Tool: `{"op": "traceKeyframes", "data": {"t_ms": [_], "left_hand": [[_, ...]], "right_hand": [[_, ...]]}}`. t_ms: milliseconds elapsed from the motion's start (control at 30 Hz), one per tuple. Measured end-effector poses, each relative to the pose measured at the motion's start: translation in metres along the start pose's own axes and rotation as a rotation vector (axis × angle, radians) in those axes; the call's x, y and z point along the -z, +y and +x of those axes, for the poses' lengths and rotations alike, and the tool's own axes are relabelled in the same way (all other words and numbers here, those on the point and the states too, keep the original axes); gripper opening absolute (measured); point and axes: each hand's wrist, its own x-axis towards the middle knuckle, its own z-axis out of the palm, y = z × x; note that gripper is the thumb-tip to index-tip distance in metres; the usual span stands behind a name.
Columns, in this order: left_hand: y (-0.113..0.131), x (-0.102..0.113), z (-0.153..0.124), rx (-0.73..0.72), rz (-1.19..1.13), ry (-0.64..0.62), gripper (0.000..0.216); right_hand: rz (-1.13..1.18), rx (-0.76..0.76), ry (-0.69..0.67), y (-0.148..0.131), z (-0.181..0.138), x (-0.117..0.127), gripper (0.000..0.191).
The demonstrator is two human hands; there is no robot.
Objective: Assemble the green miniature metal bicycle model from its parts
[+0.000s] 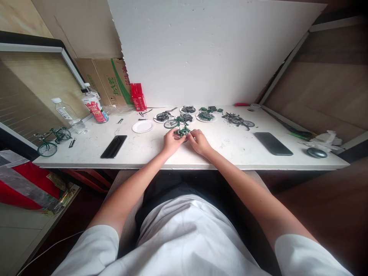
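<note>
A green model bicycle [182, 131] is between my two hands near the front middle of the table. Its spoked wheel points away to the upper left. My left hand [171, 142] is closed on its near left side, thumb and fingertips against the green frame. Against the near right side, my right hand [200, 143] pinches with the fingertips. Whether a small part sits in that pinch is hidden. Just beyond lie white plates with black wheels [188, 109], dark parts [163, 116] and green parts [206, 115].
A green model bicycle [53, 140] stands at the left edge. Phones [114, 147] [273, 143] flank my hands. A white plate [135, 127], bottles [96, 109] and a red box [138, 97] are left. Loose black bicycle parts [237, 120] lie right, a dark rounded object [316, 153] farther right.
</note>
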Motion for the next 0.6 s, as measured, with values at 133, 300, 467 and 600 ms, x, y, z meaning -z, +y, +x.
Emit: {"op": "traceKeyframes", "data": {"t_ms": [133, 300, 467, 600], "left_hand": [[0.0006, 0.0005, 0.0001, 0.003, 0.020, 0.013, 0.037], [-0.0010, 0.0013, 0.0013, -0.015, 0.038, 0.029, 0.039], [-0.0056, 0.0020, 0.0030, -0.012, 0.039, 0.035, 0.041], [-0.0063, 0.0020, 0.0032, -0.004, 0.032, 0.033, 0.041]], "right_hand": [[0.013, -0.036, 0.007, 0.0013, 0.0008, 0.0001, 0.039], [0.019, -0.045, 0.013, -0.0001, -0.0001, -0.0003, 0.026], [0.029, -0.018, 0.004, -0.0036, -0.0021, 0.0014, 0.019], [0.038, -0.023, -0.007, -0.0039, -0.0022, 0.0023, 0.024]]}}
